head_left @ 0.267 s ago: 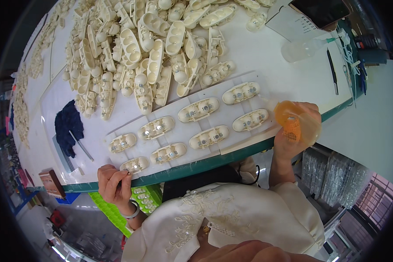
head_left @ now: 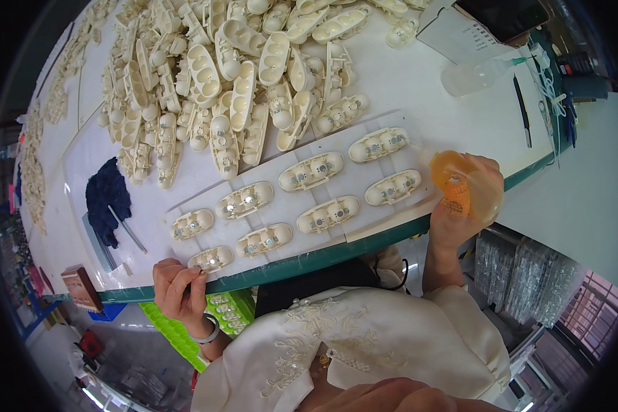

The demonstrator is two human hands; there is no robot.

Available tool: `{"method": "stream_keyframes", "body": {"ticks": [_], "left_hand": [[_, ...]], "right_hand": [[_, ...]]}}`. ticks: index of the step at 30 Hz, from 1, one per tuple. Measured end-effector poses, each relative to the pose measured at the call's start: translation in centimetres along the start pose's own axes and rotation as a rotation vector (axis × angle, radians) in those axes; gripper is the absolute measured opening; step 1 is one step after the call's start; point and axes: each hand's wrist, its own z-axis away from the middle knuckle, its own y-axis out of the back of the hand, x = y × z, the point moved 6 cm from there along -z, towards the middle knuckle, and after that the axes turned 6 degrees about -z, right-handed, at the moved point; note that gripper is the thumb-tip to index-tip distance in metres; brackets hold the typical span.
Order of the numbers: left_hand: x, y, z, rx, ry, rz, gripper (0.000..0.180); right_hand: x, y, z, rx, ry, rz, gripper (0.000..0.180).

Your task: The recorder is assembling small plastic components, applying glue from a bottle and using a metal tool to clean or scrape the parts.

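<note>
My right hand (head_left: 453, 223) grips a translucent, amber-tinted squeeze bottle (head_left: 486, 196) with an orange mesh-like wrap on it. The bottle's thin tip points left, toward the right end of a cream oval part (head_left: 378, 144) in the far row. Two rows of these oval cream parts, with small shiny metal pieces in them, lie on a pale board (head_left: 281, 208). At the table's front edge, my left hand (head_left: 178, 287) has its fingers curled together beside the nearest left part (head_left: 211, 259). Whatever those fingers pinch is hidden.
A big heap of cream parts (head_left: 206, 75) covers the far side. On the left lie a dark blue cloth (head_left: 107, 196) and a metal strip (head_left: 128, 229). A clear bottle (head_left: 470, 77) and a black pen-like tool (head_left: 522, 112) lie at right. A green tray (head_left: 178, 329) is below the edge.
My right hand and the squeeze bottle have shifted very slightly. The left hand and the parts on the board stay put.
</note>
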Motion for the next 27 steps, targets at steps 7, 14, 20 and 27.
{"method": "stream_keyframes", "body": {"ticks": [7,14,20,27], "left_hand": [[0.3,0.2,-0.2,0.009,0.028,-0.023,0.016],[0.5,0.6,-0.6,0.020,-0.027,-0.014,0.022],[0.2,0.5,-0.3,0.069,-0.072,-0.045,0.022],[0.1,0.7,0.2,0.112,-0.093,-0.009,0.026]], "right_hand": [[0.5,0.6,0.7,0.034,0.055,0.014,0.050],[-1.0,0.5,2.0,0.107,-0.222,-0.629,0.062],[-4.1,-6.0,2.6,-0.281,-0.550,-1.384,0.088],[-8.2,-10.3,4.5,-0.403,-0.438,-1.117,0.063]]}}
